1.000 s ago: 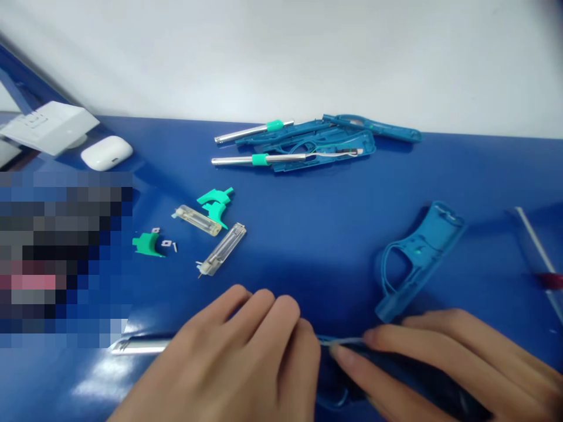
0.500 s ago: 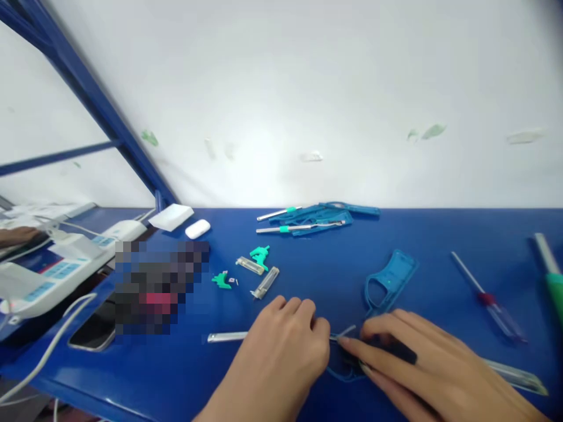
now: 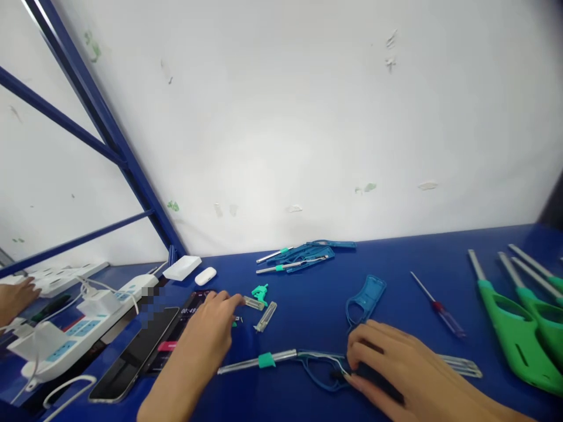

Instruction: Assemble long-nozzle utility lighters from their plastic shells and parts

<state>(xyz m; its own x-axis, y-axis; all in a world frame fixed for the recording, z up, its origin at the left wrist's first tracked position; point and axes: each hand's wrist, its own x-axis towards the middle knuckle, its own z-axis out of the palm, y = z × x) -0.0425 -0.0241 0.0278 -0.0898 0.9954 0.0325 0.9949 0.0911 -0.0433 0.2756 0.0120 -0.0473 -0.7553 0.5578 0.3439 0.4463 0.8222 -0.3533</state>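
My right hand [image 3: 387,369] grips a blue lighter casing half [image 3: 316,381] low on the table, thumb and fingers bent at its right end, by a small black part and thin white wire. A metal lighter tube [image 3: 241,366] with a green collar [image 3: 266,360] extends left from the casing. My left hand [image 3: 209,325] reaches past the phones, fingers apart and bent downward. Its fingertips are at the near end of a small clear fuel tank [image 3: 255,303], above a mostly covered green piece [image 3: 234,323]. Another clear tank [image 3: 266,317] and a green trigger [image 3: 260,292] lie beside it.
Blue casing parts with metal tubes [image 3: 303,258] lie at the back. Right of centre are another blue casing half [image 3: 369,296], a screwdriver [image 3: 444,313] and several green lighters [image 3: 519,334]. Phones [image 3: 136,354] and a power strip [image 3: 79,328] are left; another person's hand [image 3: 17,299] shows beyond.
My left hand has let go of the metal tube and moved left and away to the small parts, uncovering the green collar. My right hand stays at the casing. The view has tilted up and turned right.
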